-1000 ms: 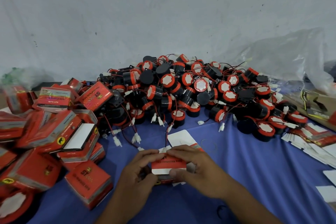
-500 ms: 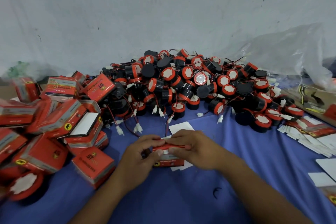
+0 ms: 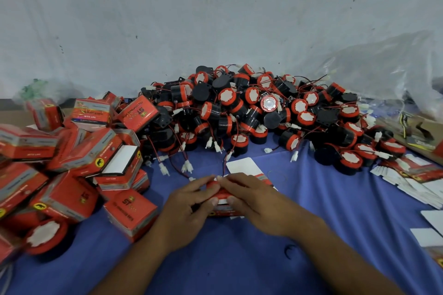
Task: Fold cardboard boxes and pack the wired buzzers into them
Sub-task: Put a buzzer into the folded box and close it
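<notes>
Box gripped btwn L hand & R hand, long axis L–R, flap uppermost, fingertips meeting.

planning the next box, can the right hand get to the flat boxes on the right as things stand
Probably yes, though not this instant: the right hand and left hand both hold the red box. Once it lets go, only bare blue cloth lies between it and the flat boxes.

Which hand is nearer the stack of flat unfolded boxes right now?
Right. The right hand grips the red box at centre, the flat stack lying off to its right; the left hand grips the box's other side, farther away.
</notes>
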